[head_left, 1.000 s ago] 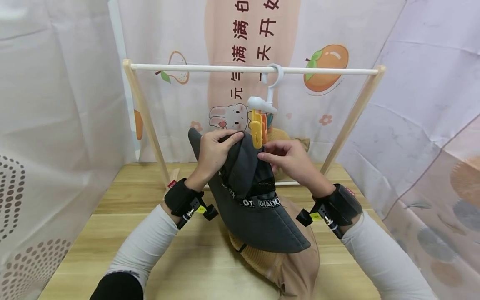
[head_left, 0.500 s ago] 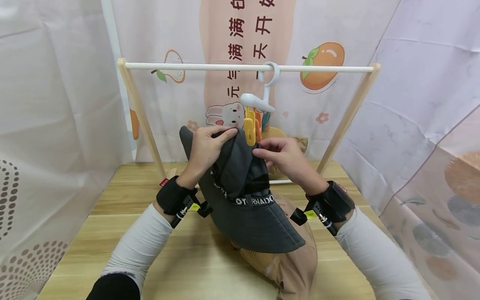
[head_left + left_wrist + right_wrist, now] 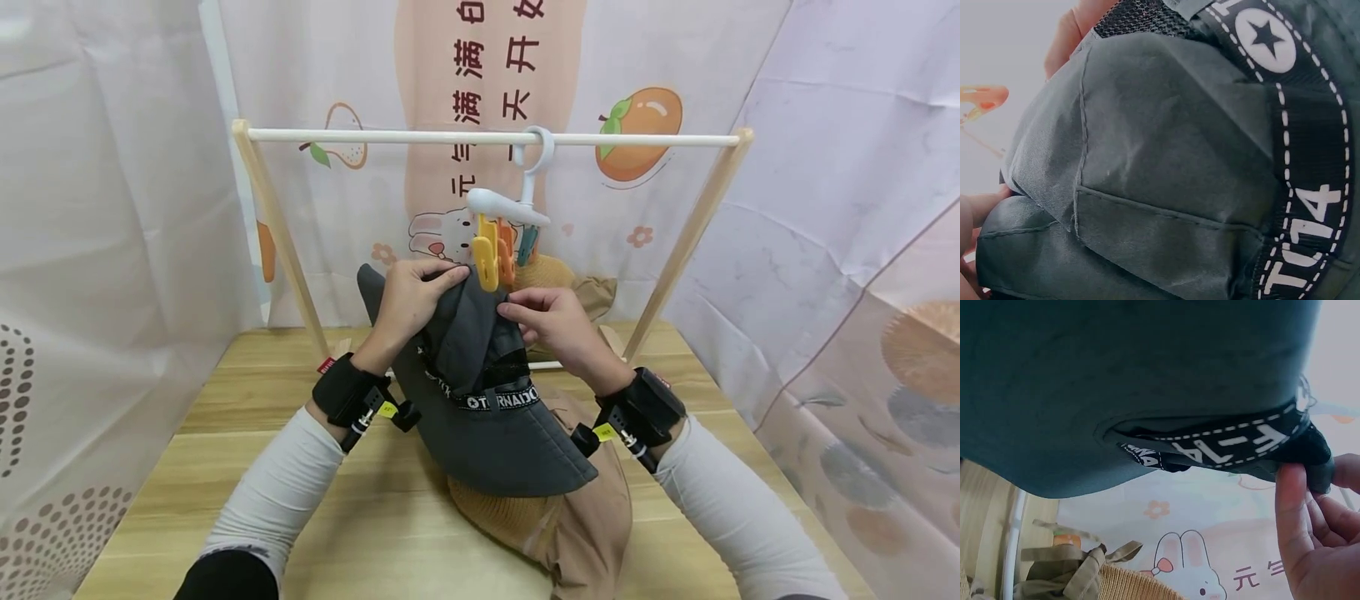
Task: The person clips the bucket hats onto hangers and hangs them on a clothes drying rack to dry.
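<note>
A dark grey bucket hat (image 3: 487, 442), with a black lettered band round it, hangs between my two hands with its crown up. My left hand (image 3: 411, 304) pinches the crown at the upper left. On the other side, my right hand (image 3: 553, 323) pinches the crown fabric between thumb and fingers, and the right wrist view shows this grip (image 3: 1310, 525). Just above the crown dangle a yellow clip (image 3: 486, 260), an orange clip (image 3: 506, 250) and a teal clip (image 3: 527, 245) from a small white hanger (image 3: 502, 205). The yellow clip's lower end overlaps the crown's top in the head view.
The hanger hooks over the white bar (image 3: 360, 136) of a wooden-legged rack (image 3: 285, 242). A tan knit and fabric hat (image 3: 592, 525) lies on the table (image 3: 217, 467) under the grey one. Another tan item with ties (image 3: 551, 273) sits behind the rack.
The head view has shifted slightly. The hanger has turned, so its clips spread further apart and the teal one shows more. My right hand has dropped a little below the clips, still pinching the hat.
</note>
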A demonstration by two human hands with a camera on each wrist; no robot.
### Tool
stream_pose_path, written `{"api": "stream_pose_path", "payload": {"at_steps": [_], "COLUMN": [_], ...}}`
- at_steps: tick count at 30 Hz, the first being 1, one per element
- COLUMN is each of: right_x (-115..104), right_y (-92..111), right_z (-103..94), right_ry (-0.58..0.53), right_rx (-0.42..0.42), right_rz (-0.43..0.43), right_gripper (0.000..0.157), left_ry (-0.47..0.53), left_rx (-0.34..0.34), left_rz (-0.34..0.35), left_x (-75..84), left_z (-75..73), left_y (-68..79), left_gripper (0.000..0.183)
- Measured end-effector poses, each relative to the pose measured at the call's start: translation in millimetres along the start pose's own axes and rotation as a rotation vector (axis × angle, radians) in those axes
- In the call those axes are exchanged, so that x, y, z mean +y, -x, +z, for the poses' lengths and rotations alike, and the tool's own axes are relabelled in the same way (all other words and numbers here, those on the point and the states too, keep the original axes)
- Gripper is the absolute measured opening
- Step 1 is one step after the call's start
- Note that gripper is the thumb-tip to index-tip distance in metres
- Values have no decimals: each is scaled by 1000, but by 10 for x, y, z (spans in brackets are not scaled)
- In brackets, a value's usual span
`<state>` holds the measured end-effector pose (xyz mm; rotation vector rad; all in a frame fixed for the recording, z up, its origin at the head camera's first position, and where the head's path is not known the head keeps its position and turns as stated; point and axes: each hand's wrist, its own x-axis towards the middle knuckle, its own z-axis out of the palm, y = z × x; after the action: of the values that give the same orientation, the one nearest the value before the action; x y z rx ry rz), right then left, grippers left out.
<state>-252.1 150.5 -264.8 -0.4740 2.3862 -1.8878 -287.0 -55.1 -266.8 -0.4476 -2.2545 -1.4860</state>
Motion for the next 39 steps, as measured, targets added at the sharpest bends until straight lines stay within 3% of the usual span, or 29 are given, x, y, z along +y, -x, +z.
{"api": "stream_pose_path", "payload": {"at_steps": [10,25,32,39], "right_x": [70,94,80,55], "right_y": [-58,-216,-283,-388], "right_z": [-128,-386,-420,-477], "right_ry": [75,152,129,121], "right_rx": [-13,-79,-39,35], "right_rz": [5,34,55,77], "right_gripper": [31,33,32,37], "left_ry": [22,-7,-9,-5], "left_rx": [-20,22,45,26], "left_rz": [-19,-5,0,6], "left_x": [-91,-217,-329,-400], "left_z": [122,264,349,428], "left_y": [-17,-86,-118,-130], "left_gripper": [26,23,21,27]}}
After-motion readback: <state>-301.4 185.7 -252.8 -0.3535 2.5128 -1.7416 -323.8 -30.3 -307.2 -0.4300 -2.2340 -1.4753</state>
